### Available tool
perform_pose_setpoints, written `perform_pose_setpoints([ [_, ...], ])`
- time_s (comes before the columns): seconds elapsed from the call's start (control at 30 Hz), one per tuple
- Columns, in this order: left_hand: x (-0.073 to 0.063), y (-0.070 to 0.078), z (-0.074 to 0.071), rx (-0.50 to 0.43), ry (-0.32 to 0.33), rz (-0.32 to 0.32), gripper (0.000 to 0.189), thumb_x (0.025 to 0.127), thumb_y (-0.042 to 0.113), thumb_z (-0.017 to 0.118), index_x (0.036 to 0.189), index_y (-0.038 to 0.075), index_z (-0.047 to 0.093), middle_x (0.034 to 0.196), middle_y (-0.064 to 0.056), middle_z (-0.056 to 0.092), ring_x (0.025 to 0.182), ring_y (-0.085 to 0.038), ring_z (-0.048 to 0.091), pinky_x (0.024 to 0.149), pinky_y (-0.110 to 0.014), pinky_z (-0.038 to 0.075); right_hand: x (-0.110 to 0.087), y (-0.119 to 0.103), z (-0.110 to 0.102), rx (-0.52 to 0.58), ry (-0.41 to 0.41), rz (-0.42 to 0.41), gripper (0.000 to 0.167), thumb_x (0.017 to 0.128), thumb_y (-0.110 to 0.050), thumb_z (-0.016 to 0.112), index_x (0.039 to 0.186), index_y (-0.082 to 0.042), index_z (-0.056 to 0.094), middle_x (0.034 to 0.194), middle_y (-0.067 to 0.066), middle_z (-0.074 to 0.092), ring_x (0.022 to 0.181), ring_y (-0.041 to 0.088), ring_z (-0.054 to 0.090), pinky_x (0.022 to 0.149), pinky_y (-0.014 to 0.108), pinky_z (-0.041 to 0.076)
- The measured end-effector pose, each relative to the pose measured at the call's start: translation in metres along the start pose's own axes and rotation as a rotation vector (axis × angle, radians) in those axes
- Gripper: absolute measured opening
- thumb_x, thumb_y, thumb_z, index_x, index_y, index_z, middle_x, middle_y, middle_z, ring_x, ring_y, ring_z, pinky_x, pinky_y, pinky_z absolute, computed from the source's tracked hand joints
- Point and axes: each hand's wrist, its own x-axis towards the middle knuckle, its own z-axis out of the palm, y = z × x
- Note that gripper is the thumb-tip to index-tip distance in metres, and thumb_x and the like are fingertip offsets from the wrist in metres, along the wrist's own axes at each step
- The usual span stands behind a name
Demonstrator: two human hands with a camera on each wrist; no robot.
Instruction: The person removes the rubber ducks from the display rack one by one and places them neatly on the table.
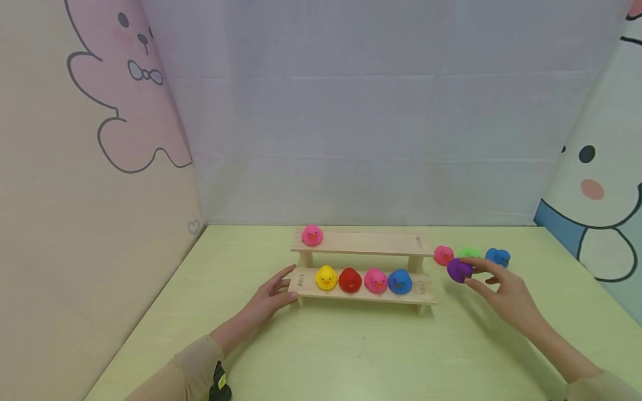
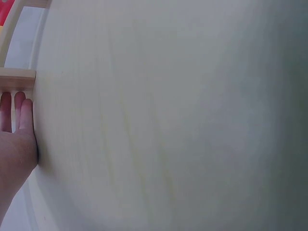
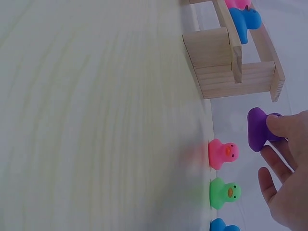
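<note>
At the right, my right hand (image 1: 507,295) holds a purple rubber duck (image 1: 460,270) by thumb and fingers, raised over the table. Beyond it on the table are a pink duck (image 3: 223,153), a green duck (image 3: 224,193) and a blue duck (image 1: 498,257). My left hand (image 1: 266,301) is at the left end of a two-tier wooden shelf (image 1: 361,294), its fingers extended and fingertips right at the lower board's end. On that board stand a yellow duck (image 1: 326,278), a red duck (image 1: 350,280), a pink duck (image 1: 376,280) and a blue duck (image 1: 400,282).
One pink duck (image 1: 312,235) stands at the left end of the upper board (image 1: 366,243). The pale table (image 1: 321,345) meets a white back sheet (image 1: 371,167). Side walls with cartoon figures rise at left and right.
</note>
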Motion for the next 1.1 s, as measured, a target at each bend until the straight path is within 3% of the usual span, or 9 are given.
perform_pose_setpoints([
  [0.43, -0.001, 0.001, -0.001, 0.000, -0.016, 0.016, 0.072, 0.094, 0.024, 0.067, 0.156, 0.027, 0.029, 0.142, -0.019, 0.050, 0.118, -0.019, 0.061, 0.111, -0.043, 0.043, -0.005, 0.004, -0.001, -0.001, -0.043, 0.008, 0.038, 0.086, -0.010, 0.076, 0.123, -0.011, 0.066, 0.108, 0.016, 0.073, 0.094, -0.024, 0.044, 0.067, 0.018, 0.049],
  [1.1, -0.002, 0.002, 0.000, 0.000, 0.010, -0.005, 0.070, 0.093, 0.026, 0.068, 0.154, 0.032, 0.033, 0.141, -0.015, 0.052, 0.120, -0.022, 0.060, 0.113, -0.048, 0.040, -0.009, 0.016, 0.008, -0.013, -0.125, 0.032, 0.036, 0.083, -0.007, 0.077, 0.118, -0.009, 0.068, 0.105, 0.015, 0.075, 0.088, -0.012, 0.056, 0.064, 0.019, 0.048],
])
